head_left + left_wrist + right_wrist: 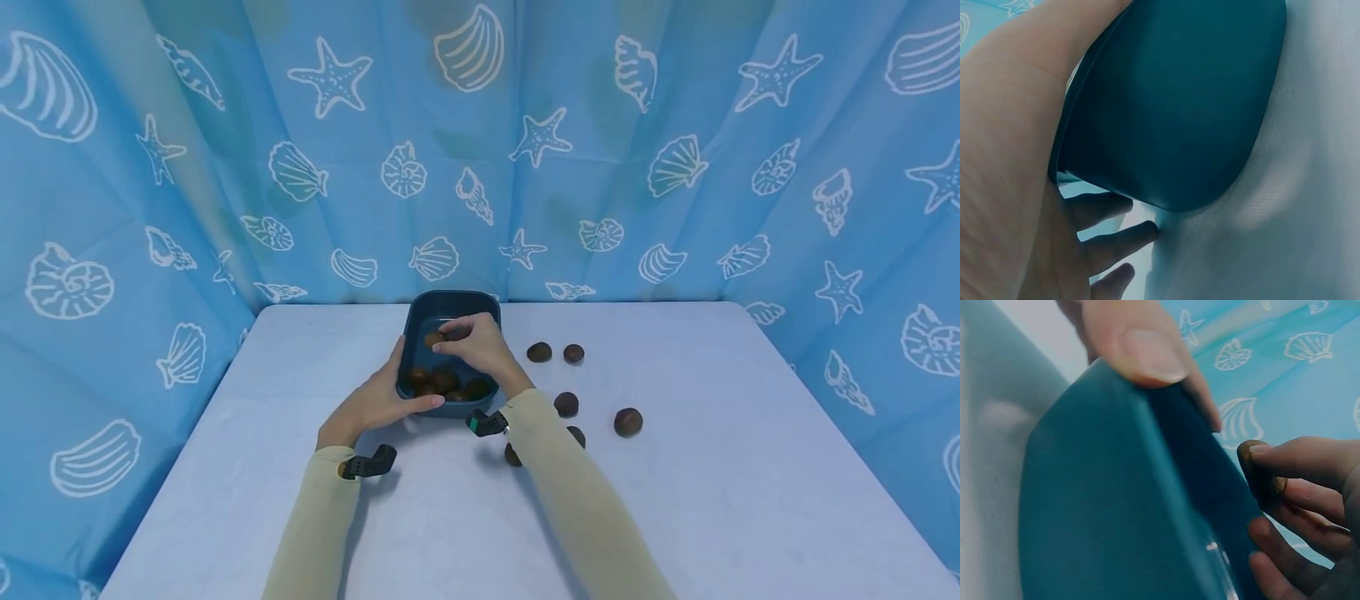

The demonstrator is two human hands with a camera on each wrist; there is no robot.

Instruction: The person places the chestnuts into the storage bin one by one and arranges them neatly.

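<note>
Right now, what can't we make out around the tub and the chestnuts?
- Count of chestnuts in the tub: head view, the right hand and near wall cover some.
- One chestnut on the table: head view, mostly behind the right sleeve.
- Tub contents: left wrist view shows only its outside.
- Chestnut pinched by the right hand: right wrist view, fingers cover most.
- Left hand: fingers under the tub hidden in the head view.

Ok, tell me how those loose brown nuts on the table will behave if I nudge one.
The loose nuts look rounded, so a nudge would probably set one rolling across the smooth table. They seem small and hard, likely light and not fragile. The right hand holds one by a fingertip pinch, so a glossy shell may slip.
</note>
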